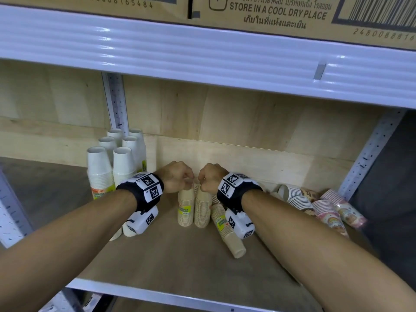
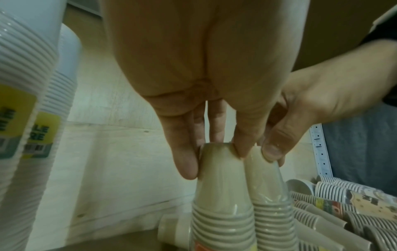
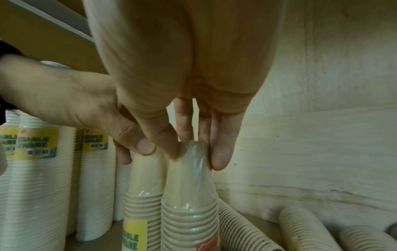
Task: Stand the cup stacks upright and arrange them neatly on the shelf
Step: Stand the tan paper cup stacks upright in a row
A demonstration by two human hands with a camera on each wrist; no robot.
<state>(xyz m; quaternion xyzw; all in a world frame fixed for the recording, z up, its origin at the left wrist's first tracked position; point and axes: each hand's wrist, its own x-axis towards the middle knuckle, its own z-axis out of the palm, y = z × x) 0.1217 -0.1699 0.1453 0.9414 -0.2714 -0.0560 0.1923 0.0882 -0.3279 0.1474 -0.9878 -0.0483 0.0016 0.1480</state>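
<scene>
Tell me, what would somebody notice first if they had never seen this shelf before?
Probably the two hands in the middle: the left hand pinches the top of one beige cup stack and the right hand pinches the one beside it, both upright and side by side. At the back left stand tall white cup stacks, neat and upright. On the right, patterned cup stacks lie tipped over in a jumble.

Black wristbands [image 1: 140, 194], white coded marker blocks [image 1: 150, 185].

Left hand [image 2: 193, 84] pinches beige cup stack [image 2: 223, 195] top.
</scene>
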